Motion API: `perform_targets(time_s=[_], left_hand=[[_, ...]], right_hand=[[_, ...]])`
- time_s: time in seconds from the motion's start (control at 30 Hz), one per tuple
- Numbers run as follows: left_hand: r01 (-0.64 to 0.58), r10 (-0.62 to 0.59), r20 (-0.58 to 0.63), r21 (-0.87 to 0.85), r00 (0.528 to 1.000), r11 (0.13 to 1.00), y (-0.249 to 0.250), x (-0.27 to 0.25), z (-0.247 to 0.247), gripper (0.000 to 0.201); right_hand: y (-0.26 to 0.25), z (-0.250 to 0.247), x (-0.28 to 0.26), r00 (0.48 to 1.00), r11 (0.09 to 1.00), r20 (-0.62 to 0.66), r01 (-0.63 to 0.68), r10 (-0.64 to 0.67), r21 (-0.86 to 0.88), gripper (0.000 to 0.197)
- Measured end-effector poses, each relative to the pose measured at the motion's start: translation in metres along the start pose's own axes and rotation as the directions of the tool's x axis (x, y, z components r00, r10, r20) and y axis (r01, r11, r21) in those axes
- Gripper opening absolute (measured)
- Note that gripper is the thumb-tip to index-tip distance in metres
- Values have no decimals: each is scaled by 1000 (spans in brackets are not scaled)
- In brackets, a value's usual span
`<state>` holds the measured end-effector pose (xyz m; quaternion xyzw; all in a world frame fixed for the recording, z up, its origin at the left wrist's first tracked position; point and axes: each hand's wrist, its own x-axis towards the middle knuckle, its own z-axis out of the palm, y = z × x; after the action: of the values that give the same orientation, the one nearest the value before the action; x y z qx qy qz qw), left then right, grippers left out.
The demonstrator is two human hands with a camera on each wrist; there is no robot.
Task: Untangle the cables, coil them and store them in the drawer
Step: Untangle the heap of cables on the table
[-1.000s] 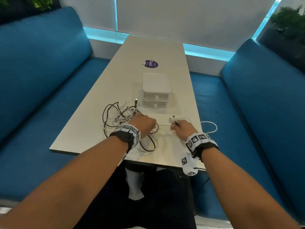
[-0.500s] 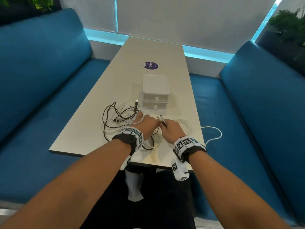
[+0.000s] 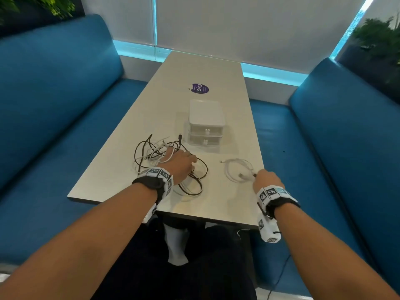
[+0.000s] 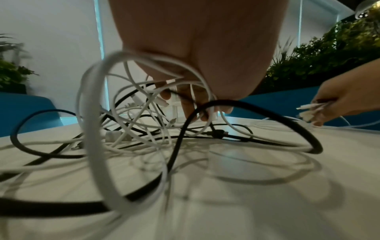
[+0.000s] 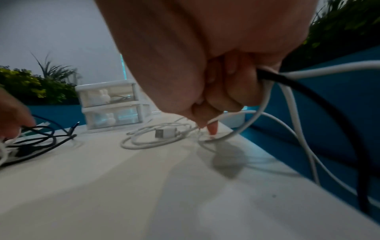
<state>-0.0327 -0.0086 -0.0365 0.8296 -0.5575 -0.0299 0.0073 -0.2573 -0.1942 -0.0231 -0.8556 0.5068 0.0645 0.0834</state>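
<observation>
Tangled black and white cables (image 3: pixel 149 153) heaped left, loose white cable coil (image 5: pixel 164 133) right, shut white two-drawer box (image 3: pixel 205 126) behind.

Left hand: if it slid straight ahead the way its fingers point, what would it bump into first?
The left hand sits in the tangle of black and white cables, so their loops come first. Beyond them, probably the small white plastic two-drawer box; depth is hard to judge.

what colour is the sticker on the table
The sticker is purple, white lettering; clearest in head view.
</observation>
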Motion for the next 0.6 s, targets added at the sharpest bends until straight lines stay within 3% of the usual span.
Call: perform_targets(time_s=[0.13,0.2,0.37,0.47,0.6], left_hand=[[8,-7,25,-56,1000,998,4,-5,0,44],[10,-8,20,-89,1000,996,8,-6,0,46],[47,-43,65,-61,997,997,6,-10,-5,28],[51,-51,104,10,993,999,6,-17,-4,24],[74,-73,72,-6,995,997,7,-20,-3,26]], right_hand=[[-7,-2,-1,998,997,-57,-4,8,78,8],[-21,-1,1,996,989,-82,57,-46,140,16],[-55,7,-3,972,914,-103,232,-209,333,28],[-68,10,-7,966,834,-47,244,-254,495,27],[-76,17,-9,953,879,44,257,-299,402,34]])
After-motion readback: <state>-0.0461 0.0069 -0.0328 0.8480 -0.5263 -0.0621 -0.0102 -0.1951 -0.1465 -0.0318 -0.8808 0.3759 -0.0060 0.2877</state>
